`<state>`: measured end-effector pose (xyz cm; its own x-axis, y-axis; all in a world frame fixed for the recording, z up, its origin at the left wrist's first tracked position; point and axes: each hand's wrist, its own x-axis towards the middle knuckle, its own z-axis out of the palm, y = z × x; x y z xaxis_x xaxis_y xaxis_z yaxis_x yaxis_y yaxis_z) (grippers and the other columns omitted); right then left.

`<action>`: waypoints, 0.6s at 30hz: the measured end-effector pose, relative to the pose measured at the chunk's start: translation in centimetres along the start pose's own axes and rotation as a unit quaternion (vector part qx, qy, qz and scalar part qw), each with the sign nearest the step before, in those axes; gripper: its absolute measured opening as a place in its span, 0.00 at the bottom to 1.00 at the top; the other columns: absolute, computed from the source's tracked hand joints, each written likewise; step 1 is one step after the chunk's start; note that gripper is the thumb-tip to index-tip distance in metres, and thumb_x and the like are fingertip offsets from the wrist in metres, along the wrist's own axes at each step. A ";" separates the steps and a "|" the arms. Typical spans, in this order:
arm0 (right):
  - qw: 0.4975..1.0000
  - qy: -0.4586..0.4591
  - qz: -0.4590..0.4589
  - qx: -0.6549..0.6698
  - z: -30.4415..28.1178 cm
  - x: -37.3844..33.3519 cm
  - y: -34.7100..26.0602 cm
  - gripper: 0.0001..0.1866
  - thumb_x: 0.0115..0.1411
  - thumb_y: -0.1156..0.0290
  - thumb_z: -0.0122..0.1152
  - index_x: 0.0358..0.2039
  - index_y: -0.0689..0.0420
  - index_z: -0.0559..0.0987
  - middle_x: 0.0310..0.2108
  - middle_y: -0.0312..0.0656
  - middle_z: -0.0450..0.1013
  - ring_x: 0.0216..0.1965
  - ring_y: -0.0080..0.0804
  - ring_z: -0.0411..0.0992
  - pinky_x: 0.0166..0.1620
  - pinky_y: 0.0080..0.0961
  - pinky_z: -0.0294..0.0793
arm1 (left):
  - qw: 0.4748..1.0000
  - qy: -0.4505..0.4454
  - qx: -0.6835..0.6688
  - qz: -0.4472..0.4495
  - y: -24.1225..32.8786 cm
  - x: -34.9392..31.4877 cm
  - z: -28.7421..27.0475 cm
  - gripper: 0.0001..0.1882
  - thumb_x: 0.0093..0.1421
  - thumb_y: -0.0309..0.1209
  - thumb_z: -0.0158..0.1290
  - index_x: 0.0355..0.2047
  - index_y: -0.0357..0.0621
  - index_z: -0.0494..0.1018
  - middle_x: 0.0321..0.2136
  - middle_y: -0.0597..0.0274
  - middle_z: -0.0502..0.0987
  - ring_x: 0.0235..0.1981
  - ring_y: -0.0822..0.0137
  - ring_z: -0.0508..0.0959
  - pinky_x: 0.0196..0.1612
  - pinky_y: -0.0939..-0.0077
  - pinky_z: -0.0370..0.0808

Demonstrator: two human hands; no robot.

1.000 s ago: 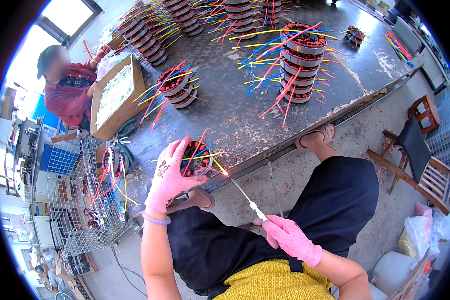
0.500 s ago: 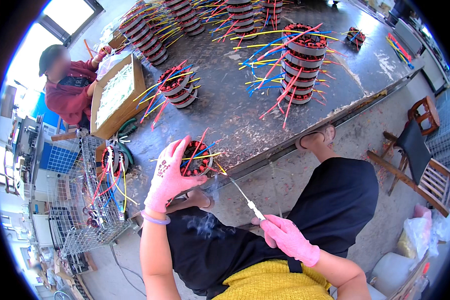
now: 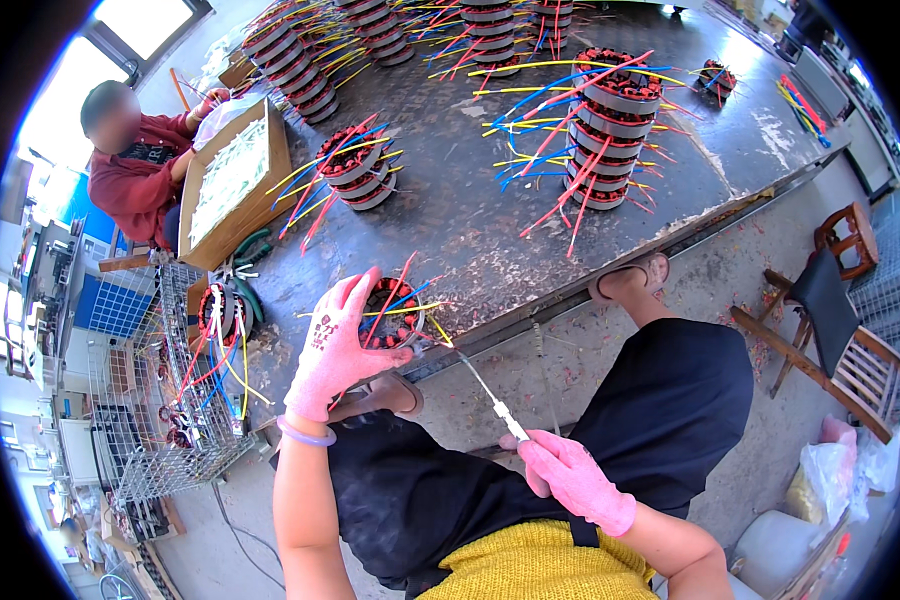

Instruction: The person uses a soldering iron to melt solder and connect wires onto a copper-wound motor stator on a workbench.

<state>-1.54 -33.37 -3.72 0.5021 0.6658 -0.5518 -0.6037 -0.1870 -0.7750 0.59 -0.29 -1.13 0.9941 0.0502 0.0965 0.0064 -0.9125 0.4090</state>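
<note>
I have the right hand (image 3: 570,478) wrapped round a slim white-handled rod (image 3: 503,410), fingers closed on the grip. Its far end meets, or nearly meets, the tip of a yellow lead (image 3: 440,331); I can't separate contact from a small gap. The left hand (image 3: 336,345) is clasped about the near-left side of the wound ring (image 3: 400,328), thumb low and fingers high. That ring sits at the near edge of the table (image 3: 450,225), leads splaying to the right.

My worry is heat: if the rod wanders, it could scorch the glove's thumb (closer than I'd like) or a neighbouring lead's sleeve. A loose left clasp might let the ring turn, pulling the lead off the tip, or slip over that edge towards the dark trousers (image 3: 410,500).

Against a second ago, the bright orange glow at the tip isn't visible now, and the smoke that curled over the trousers half a second ago has thinned. Both hands hold nearly the same pose. Farther out, the short stack (image 3: 358,182) and tall stack (image 3: 610,125) stand as they did.
</note>
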 end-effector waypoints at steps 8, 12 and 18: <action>1.000 -0.004 -0.007 0.024 0.1 0.1 0.3 0.20 0.72 0.62 0.47 0.54 0.64 0.75 0.20 0.30 0.65 0.21 0.15 0.61 0.27 0.16 0.61 | 1.000 0.003 -0.006 -0.007 0.2 0.0 0.0 0.54 0.37 0.43 0.72 0.64 0.38 0.62 0.56 0.49 0.69 0.59 0.48 0.68 0.64 0.57 0.63; 0.999 0.000 -0.005 0.032 0.3 0.1 0.0 0.19 0.72 0.64 0.47 0.55 0.63 0.75 0.19 0.30 0.65 0.21 0.16 0.61 0.26 0.16 0.60 | 1.000 0.002 0.002 -0.009 0.4 0.1 -0.1 0.54 0.37 0.41 0.72 0.64 0.37 0.62 0.56 0.49 0.69 0.59 0.48 0.69 0.63 0.58 0.64; 1.000 0.003 -0.003 0.017 0.2 0.1 0.3 0.19 0.72 0.63 0.47 0.55 0.64 0.75 0.19 0.30 0.65 0.21 0.16 0.61 0.26 0.16 0.60 | 1.000 0.004 -0.001 -0.005 0.5 0.1 -0.1 0.53 0.36 0.38 0.73 0.64 0.37 0.62 0.56 0.48 0.69 0.58 0.48 0.69 0.63 0.59 0.64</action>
<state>-1.74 -33.22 -3.96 0.5103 0.6620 -0.5489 -0.6216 -0.1572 -0.7674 0.67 -0.69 -0.85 0.9930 0.0629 0.0996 0.0165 -0.9115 0.4111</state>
